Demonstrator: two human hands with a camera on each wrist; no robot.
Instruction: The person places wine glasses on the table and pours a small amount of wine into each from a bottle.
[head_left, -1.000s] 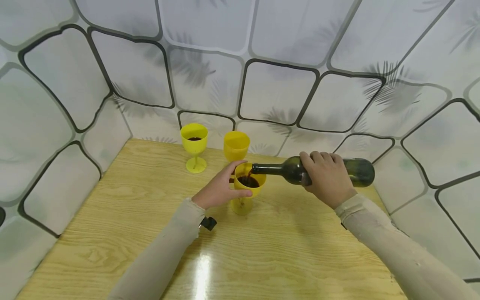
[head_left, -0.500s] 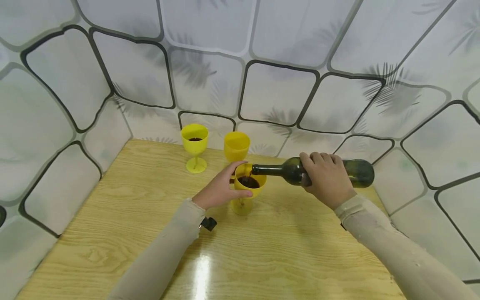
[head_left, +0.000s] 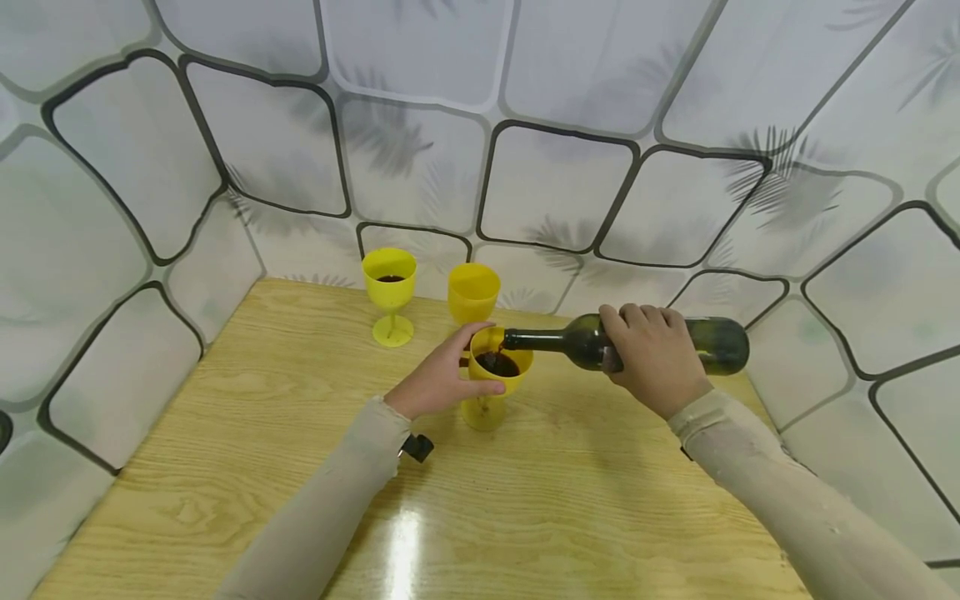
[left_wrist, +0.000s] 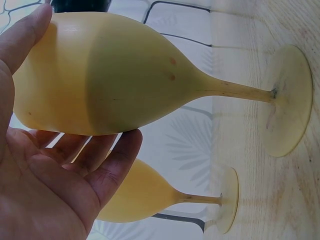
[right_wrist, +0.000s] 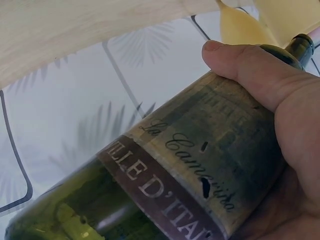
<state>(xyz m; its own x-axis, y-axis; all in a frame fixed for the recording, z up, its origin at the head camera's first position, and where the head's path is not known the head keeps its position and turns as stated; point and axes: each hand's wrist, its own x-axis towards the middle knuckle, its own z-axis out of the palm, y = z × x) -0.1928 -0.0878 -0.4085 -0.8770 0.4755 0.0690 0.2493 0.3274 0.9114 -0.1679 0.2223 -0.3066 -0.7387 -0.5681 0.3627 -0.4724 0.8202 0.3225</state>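
With thumb and fingers around its bowl, my left hand point(head_left: 442, 375) steadies an orange-yellow plastic goblet point(head_left: 483, 412), whose foot stands on the table. My right hand point(head_left: 662, 358) grips a dark green wine bottle point(head_left: 722, 345) by its body, tipped nearly level. The bottle's mouth is over the goblet's rim, and a thin dark stream runs down into dark red liquid point(head_left: 497, 363). In the left wrist view the liquid level shows as a shadow in the goblet's wall point(left_wrist: 130, 70). The label point(right_wrist: 200, 145) faces the right wrist camera.
A second orange-yellow goblet point(head_left: 473, 292) stands just behind the held one, its lower part hidden. To its left is a bright yellow goblet point(head_left: 390, 287) with dark liquid inside. The wood-grain table point(head_left: 570, 517) meets patterned walls point(head_left: 558, 183) at the back and sides.
Both hands, the goblet and the bottle hold nearly the same place. The dark stream from the bottle looks thinner than a second ago.
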